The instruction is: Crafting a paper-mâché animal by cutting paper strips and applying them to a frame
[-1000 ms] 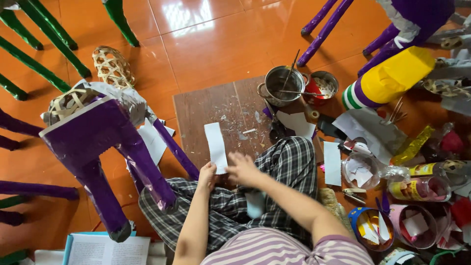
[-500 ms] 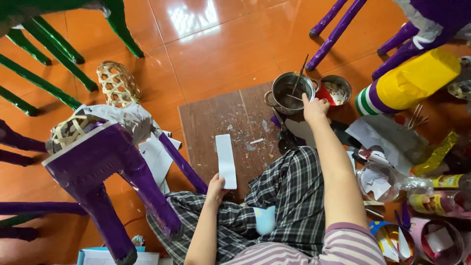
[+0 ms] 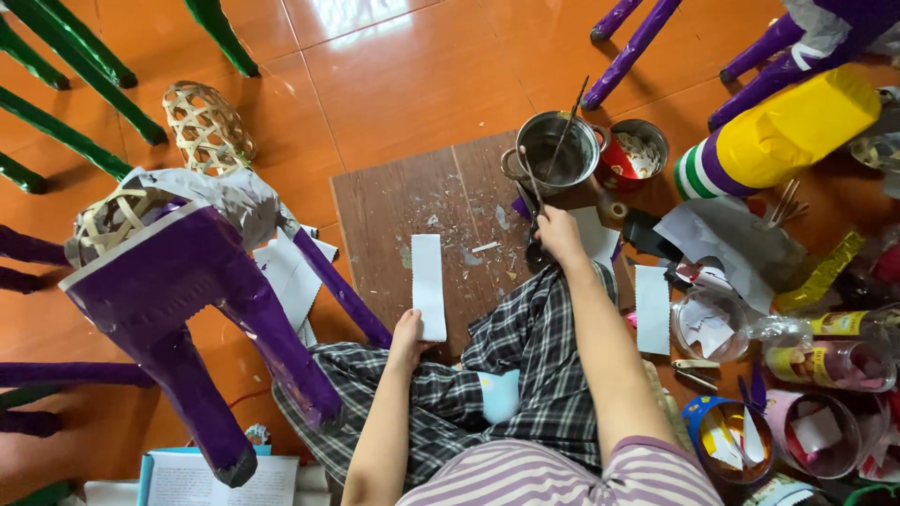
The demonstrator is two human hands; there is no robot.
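Note:
A white paper strip (image 3: 428,281) lies lengthwise on a brown board (image 3: 384,206) flecked with paper scraps. My left hand (image 3: 408,337) pinches the strip's near end. My right hand (image 3: 560,234) is closed on a thin dark brush (image 3: 528,183) just in front of a metal pot (image 3: 553,150); the handle slants up over the pot's rim. A second stick leans in the pot. I sit on the floor in checked trousers, knees at the board's near edge.
A large purple paper-covered animal figure (image 3: 178,281) with a woven bamboo frame stands at my left. A bare bamboo form (image 3: 206,126) lies behind it. A red tin (image 3: 637,155), a yellow roll (image 3: 797,126), paper pieces and several jars (image 3: 816,365) crowd the right. Green legs at top left.
My right hand left the paper strip, reached to the metal pot, and has now drawn back a little with the brush in it. The left hand stays at the strip's near end.

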